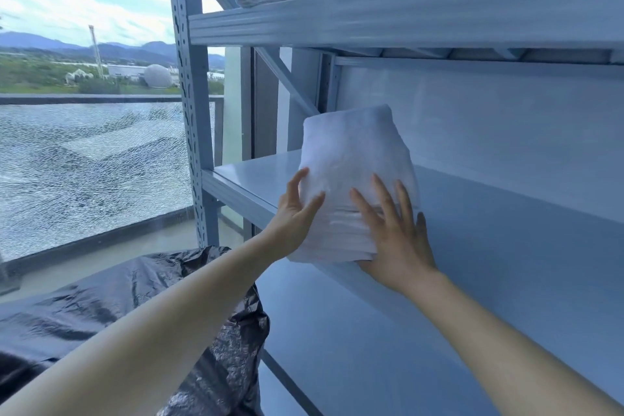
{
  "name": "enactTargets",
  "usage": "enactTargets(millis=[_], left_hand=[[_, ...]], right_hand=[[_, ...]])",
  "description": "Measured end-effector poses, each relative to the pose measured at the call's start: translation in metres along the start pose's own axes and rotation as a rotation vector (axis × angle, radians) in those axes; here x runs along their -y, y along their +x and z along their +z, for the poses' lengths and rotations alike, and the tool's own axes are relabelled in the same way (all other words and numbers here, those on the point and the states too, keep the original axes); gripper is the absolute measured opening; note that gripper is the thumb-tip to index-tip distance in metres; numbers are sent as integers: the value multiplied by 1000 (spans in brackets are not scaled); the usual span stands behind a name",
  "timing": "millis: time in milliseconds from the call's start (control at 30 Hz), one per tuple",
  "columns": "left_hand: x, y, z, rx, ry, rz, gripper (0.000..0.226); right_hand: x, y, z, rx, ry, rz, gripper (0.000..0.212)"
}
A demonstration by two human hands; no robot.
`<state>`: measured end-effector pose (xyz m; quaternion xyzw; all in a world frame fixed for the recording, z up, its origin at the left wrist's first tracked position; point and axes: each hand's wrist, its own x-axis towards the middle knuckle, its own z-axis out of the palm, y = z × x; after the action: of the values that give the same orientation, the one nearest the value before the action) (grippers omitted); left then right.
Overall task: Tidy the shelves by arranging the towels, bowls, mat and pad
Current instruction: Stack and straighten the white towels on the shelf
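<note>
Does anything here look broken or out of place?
Yes. The glass panel on the left is shattered, crazed with cracks all over, yet stands in its frame. The folded towels overhang the shelf edge, left hand and right hand on them.
</note>
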<state>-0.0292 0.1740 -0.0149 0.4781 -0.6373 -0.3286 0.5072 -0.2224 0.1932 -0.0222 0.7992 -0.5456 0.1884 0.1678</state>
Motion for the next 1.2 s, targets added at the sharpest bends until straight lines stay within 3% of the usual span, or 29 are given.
enactTargets(millis=[433, 800, 900, 1033, 1200], left_hand=[[11, 2, 1, 79, 24, 37, 80], [14, -9, 1, 77, 104, 133, 81], [18, -11, -12, 173, 145, 149, 102], [24, -11, -40, 326, 406, 198, 127], [35, -1, -63, 322, 842, 358, 138]], right_hand=[[0, -4, 9, -51, 263, 55, 115], [1, -12, 6, -79, 259, 83, 100], [7, -14, 5, -97, 99, 138, 107], [13, -11, 6, -110, -150, 160, 126], [11, -5, 5, -76, -81, 165, 125]])
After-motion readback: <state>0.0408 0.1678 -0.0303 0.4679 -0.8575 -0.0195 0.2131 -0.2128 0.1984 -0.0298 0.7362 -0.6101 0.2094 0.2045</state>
